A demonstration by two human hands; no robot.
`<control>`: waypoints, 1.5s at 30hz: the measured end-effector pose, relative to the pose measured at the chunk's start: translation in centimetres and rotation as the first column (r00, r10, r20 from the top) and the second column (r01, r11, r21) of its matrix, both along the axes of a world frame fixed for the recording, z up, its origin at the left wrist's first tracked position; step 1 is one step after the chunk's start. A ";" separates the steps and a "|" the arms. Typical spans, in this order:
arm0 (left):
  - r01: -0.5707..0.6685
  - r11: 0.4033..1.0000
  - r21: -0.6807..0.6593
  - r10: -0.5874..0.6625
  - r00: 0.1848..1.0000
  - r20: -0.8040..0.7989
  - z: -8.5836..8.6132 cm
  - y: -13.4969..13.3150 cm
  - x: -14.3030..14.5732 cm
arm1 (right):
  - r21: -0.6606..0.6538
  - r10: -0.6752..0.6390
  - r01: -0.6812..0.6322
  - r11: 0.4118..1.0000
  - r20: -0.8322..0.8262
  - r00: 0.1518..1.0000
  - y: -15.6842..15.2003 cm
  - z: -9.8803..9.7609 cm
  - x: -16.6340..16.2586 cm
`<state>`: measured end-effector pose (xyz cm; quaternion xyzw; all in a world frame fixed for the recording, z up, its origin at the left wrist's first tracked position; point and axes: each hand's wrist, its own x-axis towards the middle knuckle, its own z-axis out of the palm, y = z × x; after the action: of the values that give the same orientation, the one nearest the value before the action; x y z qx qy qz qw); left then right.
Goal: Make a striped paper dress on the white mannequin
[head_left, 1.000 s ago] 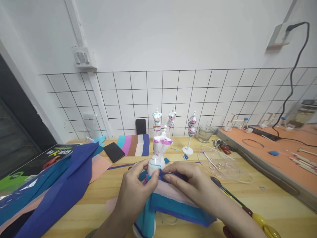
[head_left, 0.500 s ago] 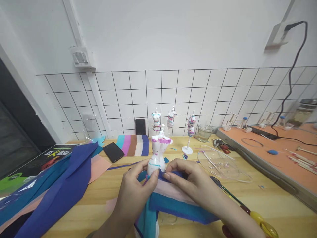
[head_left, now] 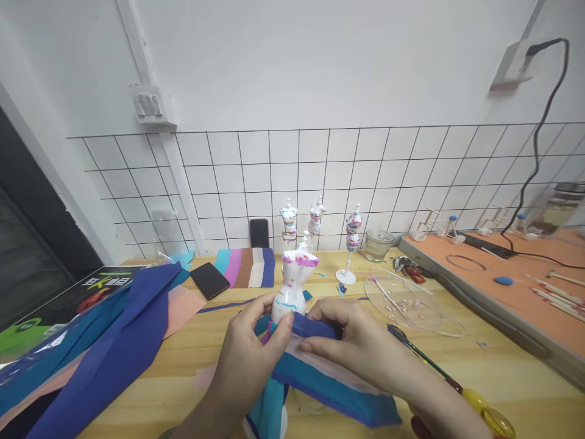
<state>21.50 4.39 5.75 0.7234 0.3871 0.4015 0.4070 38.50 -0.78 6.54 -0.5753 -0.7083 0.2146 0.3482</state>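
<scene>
Here, left hand (head_left: 242,349) grips white mannequin (head_left: 292,288), near centre | right hand (head_left: 363,342) pinches striped cloth (head_left: 336,390), right | folds best pressed flat, evenly

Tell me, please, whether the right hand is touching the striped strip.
Touching: the head view shows the right hand with its thumb laid over the pale pink band of the striped strip.

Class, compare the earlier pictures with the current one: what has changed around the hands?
The thumb of the right hand has moved down, away from its fingers, baring more of the dark blue band between them. The free end of the striped strip sits lower in view. The left hand stays at the lower part of the white dress form; the phones and three dress forms behind are unmoved.
</scene>
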 end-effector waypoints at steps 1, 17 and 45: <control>-0.004 1.000 -0.003 0.004 1.000 -0.002 0.0 0.0 0.0 | -0.008 0.008 -0.008 1.000 -0.016 1.000 0.0 0.1 0.0; -0.023 0.998 0.058 0.024 1.000 -0.020 -0.6 0.1 0.4 | 0.058 0.136 -0.129 0.990 -0.131 0.982 -0.3 1.1 0.2; 0.029 0.999 0.014 -0.030 0.997 0.072 -0.6 -0.2 0.4 | 0.106 0.016 0.002 0.994 -0.166 0.986 0.0 0.3 -0.2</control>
<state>21.95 4.19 5.14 0.7168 0.3587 0.4237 0.4219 38.35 -0.77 6.87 -0.5334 -0.6892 0.2254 0.4355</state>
